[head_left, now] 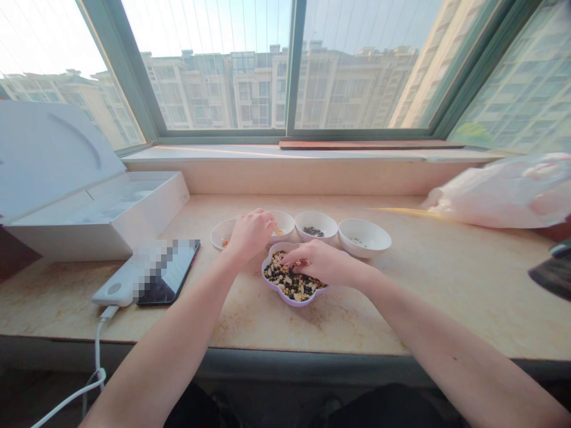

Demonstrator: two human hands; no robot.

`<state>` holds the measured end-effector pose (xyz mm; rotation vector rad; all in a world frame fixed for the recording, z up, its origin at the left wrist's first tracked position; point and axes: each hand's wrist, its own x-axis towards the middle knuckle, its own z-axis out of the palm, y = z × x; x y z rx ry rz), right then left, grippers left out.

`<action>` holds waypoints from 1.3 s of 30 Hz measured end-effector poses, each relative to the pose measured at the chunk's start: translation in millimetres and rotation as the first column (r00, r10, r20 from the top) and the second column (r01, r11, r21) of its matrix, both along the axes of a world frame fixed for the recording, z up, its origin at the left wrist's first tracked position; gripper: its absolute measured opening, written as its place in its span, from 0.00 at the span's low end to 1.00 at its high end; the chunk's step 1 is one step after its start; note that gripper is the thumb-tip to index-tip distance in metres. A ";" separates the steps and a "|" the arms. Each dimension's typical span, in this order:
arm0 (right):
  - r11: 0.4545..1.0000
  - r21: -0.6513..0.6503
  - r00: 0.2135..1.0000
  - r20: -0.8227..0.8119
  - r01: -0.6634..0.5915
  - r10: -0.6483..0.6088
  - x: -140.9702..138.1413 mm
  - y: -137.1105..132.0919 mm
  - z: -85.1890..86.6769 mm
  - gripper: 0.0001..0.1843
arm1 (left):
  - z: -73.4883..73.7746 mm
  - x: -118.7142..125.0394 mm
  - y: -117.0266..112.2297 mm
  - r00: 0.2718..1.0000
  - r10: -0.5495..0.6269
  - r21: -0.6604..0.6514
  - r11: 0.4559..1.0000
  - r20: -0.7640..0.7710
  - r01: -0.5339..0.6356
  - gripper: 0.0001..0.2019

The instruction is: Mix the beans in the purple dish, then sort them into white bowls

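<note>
A flower-shaped purple bowl (297, 302) holds a mix of black seeds, yellow grains and pale flat seeds. My right hand (328, 261) reaches into it from the right, its fingers curled among the mix; what they pinch is too small to make out. Behind stand several white bowls in a row. My left hand (250, 235) is over the bowl with yellow grains (288, 229), fingers bent together and tips partly hidden. To its left, a white bowl (218, 235) shows a few reddish pieces. Dark seeds lie in another white bowl (325, 222), and a few small pale-green bits in the rightmost bowl (372, 238).
On the left are an open white box (151, 208), a black phone (172, 279) and a white power bank (116, 282) with a cable (98, 339). A plastic bag (504, 190) lies at the right, with a dark object (553, 276) at the edge. The window is behind the counter (446, 285).
</note>
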<state>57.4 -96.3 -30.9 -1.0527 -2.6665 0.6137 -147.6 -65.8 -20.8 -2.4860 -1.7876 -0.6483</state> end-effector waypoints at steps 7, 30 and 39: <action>1.000 -0.023 0.998 -0.055 0.007 -0.008 1.8 0.3 -0.4 0.24 | -1.3 0.1 -0.8 0.999 -0.025 0.014 1.000 0.029 0.025 0.14; 0.938 -0.217 0.876 -0.348 0.272 -0.334 5.0 -1.9 6.9 0.27 | -0.9 11.0 -14.2 0.906 -0.290 0.066 0.956 0.307 0.284 0.12; 0.796 -0.601 0.610 -0.604 0.074 -0.513 5.7 6.4 8.0 0.32 | -8.6 28.0 -19.8 0.757 -0.461 0.126 0.880 0.462 0.459 0.06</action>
